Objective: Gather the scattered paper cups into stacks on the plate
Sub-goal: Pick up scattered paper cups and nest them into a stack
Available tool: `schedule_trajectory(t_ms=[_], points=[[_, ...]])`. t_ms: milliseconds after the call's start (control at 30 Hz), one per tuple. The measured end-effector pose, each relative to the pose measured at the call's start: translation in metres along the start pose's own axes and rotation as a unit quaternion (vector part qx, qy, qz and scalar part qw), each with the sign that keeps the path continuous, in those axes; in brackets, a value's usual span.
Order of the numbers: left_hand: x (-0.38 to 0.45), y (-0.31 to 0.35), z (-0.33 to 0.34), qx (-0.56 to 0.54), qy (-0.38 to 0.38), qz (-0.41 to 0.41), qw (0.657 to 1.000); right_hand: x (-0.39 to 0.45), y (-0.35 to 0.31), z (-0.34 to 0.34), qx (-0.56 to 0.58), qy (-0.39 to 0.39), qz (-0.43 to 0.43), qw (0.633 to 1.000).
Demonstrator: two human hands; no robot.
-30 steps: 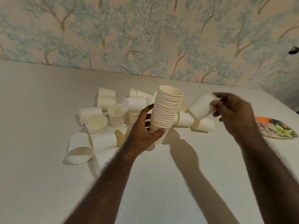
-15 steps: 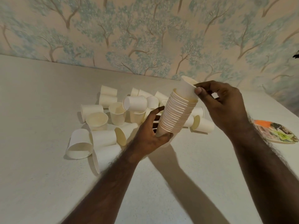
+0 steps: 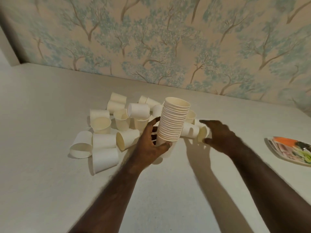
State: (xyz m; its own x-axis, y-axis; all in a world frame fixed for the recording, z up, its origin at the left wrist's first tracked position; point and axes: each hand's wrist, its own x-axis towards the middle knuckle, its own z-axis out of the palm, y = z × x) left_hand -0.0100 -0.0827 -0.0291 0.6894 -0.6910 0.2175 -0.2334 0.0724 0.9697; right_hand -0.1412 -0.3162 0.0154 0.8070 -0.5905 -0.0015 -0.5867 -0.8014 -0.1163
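Note:
My left hand grips the bottom of a tall stack of white paper cups, held slightly tilted above the table. My right hand reaches left toward a paper cup lying on its side. Its fingers and thumb are spread above and below that cup's rim, and the blur hides whether they touch it. Several loose cups lie scattered behind and to the left of the stack. The colourful plate sits at the right edge of the view, with no cups on it.
The white table runs back to a wall with tree-patterned wallpaper. Bare table surface lies in front of the cups and between my hands and the plate.
My right hand set its cup into the top of the stack, let go, and dropped to the lying cup on the right. The stack in my left hand stands more upright.

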Motion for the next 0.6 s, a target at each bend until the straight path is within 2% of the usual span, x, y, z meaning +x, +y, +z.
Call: schedule_trajectory(t_ms=[100,167,267,367,533,600], points=[[-0.005,-0.001,0.005,0.005,0.012,-0.011,1.0,-0.001,0.014,0.026,-0.083,-0.003,-0.002,0.997],[-0.008,-0.002,0.009,0.004,0.019,-0.015,1.0,-0.003,0.023,0.036,-0.127,0.028,-0.023,0.991],[-0.011,-0.001,0.015,0.006,0.032,-0.023,0.999,0.002,0.043,0.042,-0.133,0.101,-0.08,0.983],[-0.012,0.001,0.02,0.011,0.039,-0.025,0.999,0.004,0.056,0.027,-0.135,0.118,-0.073,0.981],[-0.015,0.002,0.026,0.005,0.05,-0.032,0.998,0.008,0.075,-0.015,-0.048,0.099,-0.041,0.993],[-0.016,0.001,0.029,0.009,0.054,-0.038,0.998,0.002,0.069,-0.045,0.06,0.126,-0.044,0.989]])
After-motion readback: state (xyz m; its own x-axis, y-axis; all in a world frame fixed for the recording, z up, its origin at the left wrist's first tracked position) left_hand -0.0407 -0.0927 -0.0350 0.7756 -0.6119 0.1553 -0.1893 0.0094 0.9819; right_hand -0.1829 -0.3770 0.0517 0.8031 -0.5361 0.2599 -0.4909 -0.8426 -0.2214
